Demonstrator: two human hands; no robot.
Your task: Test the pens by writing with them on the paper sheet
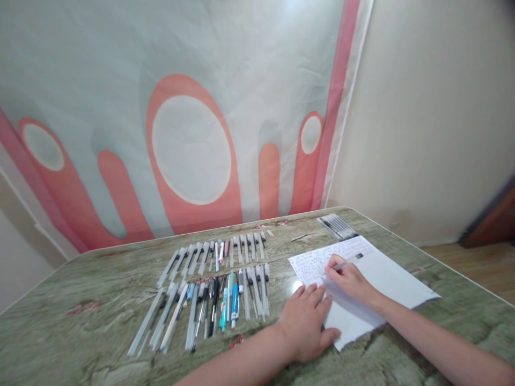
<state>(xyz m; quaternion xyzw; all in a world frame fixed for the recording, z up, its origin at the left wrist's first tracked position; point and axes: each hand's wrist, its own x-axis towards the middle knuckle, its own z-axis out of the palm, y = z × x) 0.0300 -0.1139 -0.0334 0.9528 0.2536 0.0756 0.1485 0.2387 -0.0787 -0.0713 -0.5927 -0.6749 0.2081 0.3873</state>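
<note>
A white sheet of paper (396, 279) lies at an angle on the table, its far left part covered in rows of small handwriting. My right hand (349, 279) is closed around a pen (349, 261) with a clear barrel and a dark end, its tip end down at the written lines. The exact tip is hidden by the fingers. My left hand (308, 321) rests flat at the sheet's left edge, fingers spread, partly on the paper and holding nothing.
Two rows of pens lie left of the paper: a far row (203, 256) and a near row with a blue pen (235, 304). Behind the sheet sits a flat bundle of slim pens or refills (337, 225). A patterned hanging (193, 150) stands beyond the table (100, 332).
</note>
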